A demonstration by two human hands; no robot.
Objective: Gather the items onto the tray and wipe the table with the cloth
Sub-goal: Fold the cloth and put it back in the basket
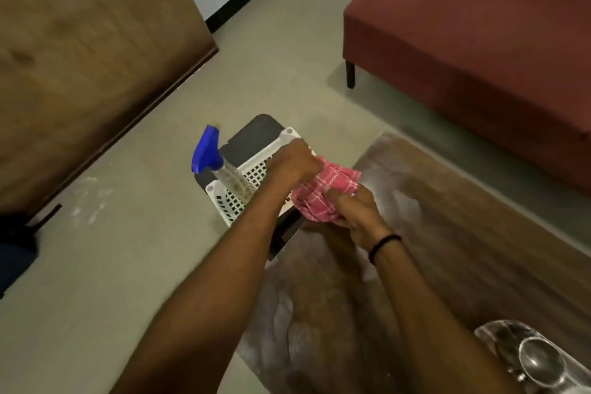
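A pink checked cloth (326, 193) is bunched between both hands at the near left end of the wooden table (447, 233). My left hand (294, 163) grips its far edge above a white perforated basket (252, 173). My right hand (355, 208) holds its near side, with a black band on the wrist. A clear spray bottle with a blue trigger head (208, 153) stands in the basket. At the bottom right a clear tray (489, 333) holds shiny metal bowls (540, 361).
The basket rests on a dark stool (252, 137) beside the table. A dark red sofa (463, 41) stands beyond the table on the right. A wooden panel (80, 57) fills the upper left. Beige floor (112, 265) lies to the left.
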